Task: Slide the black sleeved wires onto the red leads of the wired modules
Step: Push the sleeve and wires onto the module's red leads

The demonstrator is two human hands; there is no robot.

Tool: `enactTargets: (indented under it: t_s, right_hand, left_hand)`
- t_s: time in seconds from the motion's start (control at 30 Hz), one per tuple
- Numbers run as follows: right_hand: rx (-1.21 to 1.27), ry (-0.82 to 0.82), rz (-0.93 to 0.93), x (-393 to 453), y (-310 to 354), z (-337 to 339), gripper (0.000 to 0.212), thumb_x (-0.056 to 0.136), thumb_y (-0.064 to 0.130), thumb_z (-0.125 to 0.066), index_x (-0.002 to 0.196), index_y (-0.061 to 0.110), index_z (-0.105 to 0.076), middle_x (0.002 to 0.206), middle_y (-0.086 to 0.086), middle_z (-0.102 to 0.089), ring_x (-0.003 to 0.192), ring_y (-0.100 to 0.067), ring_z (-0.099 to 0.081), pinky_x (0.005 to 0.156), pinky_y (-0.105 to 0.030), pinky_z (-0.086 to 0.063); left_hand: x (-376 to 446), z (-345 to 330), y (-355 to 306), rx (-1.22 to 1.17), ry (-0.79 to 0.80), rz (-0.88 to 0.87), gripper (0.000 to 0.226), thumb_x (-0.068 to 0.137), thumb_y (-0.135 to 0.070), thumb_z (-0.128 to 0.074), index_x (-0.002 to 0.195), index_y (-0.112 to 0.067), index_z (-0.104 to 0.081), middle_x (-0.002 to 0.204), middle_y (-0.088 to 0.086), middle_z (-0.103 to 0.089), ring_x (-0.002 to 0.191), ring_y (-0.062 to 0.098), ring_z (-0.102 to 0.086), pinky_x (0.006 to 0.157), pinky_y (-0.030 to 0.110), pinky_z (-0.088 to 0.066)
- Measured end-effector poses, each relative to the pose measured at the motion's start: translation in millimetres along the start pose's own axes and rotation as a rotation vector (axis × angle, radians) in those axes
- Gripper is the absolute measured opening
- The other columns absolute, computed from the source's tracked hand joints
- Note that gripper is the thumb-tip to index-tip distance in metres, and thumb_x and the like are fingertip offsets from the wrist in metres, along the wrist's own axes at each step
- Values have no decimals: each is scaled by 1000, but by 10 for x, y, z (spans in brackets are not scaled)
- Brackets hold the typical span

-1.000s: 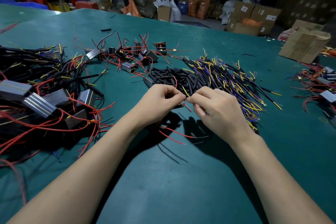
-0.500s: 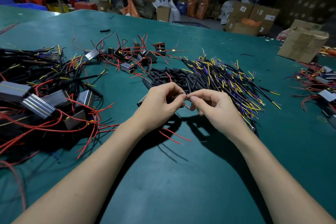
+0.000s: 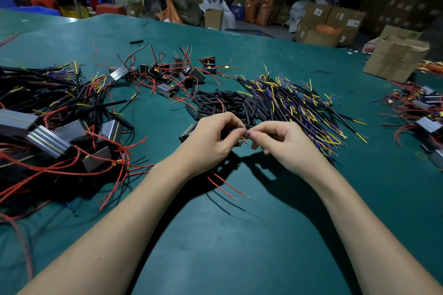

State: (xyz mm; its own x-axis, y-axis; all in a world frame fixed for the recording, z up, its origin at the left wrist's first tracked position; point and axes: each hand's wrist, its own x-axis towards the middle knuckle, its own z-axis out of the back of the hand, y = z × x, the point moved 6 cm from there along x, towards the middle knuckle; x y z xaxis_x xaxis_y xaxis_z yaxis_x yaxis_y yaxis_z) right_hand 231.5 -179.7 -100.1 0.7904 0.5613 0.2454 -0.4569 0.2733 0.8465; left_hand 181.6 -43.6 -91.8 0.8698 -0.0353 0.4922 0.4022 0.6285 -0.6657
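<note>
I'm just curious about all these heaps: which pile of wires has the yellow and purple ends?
The pile of black sleeved wires just beyond the right hand; its tips are yellow and purple, while the other heaps trail red leads from metal modules.

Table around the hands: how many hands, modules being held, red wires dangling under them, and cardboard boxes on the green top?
Hands: 2, left hand and right hand
Wired module in the left hand: 1
Red leads trailing below it: 2
Cardboard box on the table: 1
Total: 6
</note>
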Motion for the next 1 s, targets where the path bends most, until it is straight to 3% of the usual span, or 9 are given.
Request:
enactTargets:
  t_s: [0.23,0.37,0.6,0.73,0.83,1.0]
  right_hand:
    - [106,35,-42,-12,-39,-15,16,92,16,-60,80,21,-70,66,11,-63,62,0,-53,62,-12,-43]
    - [140,43,-89,-29,-87,-30,18,91,18,-62,76,19,-72,70,5,-63,66,-4,-51,63,-13,-41]
    - [178,88,-145,-43,-90,-80,22,92,18,-61,75,22,-74,76,3,-68,73,-8,-57,71,-19,-44]
    - [172,70,-155,-58,-73,-90,21,92,15,-60,75,18,-71,75,0,-67,73,-10,-55,69,-23,-42]
    - [146,42,-153,-52,-58,-79,19,92,14,-59,77,17,-70,74,1,-67,70,-8,-56,66,-18,-43]
    - [89,-33,-134,-34,-71,-49,17,92,11,-61,77,15,-69,68,2,-64,62,-3,-51,59,-14,-40]
  left_hand:
    - [-5,-6,41,-42,68,87,7,87,-25,-67,86,-18,-66,70,-13,-64,62,-5,-55,65,14,-44]
    - [-12,-24,75,-40,142,155,9,84,-28,-71,83,-21,-65,74,-5,-67,67,9,-58,68,27,-49]
    - [-28,-40,32,1,187,151,16,81,-22,-75,86,-14,-62,88,3,-70,83,25,-62,77,35,-50]
    - [-19,-50,0,91,179,106,20,81,-21,-74,84,-17,-55,86,5,-67,77,18,-58,72,28,-45]
    - [-11,-54,-32,97,167,68,19,81,-19,-74,85,-15,-56,74,-7,-56,69,10,-50,66,23,-40]
    - [-4,-20,-19,53,110,54,9,87,-19,-67,92,-11,-67,82,-5,-65,70,3,-53,65,7,-38]
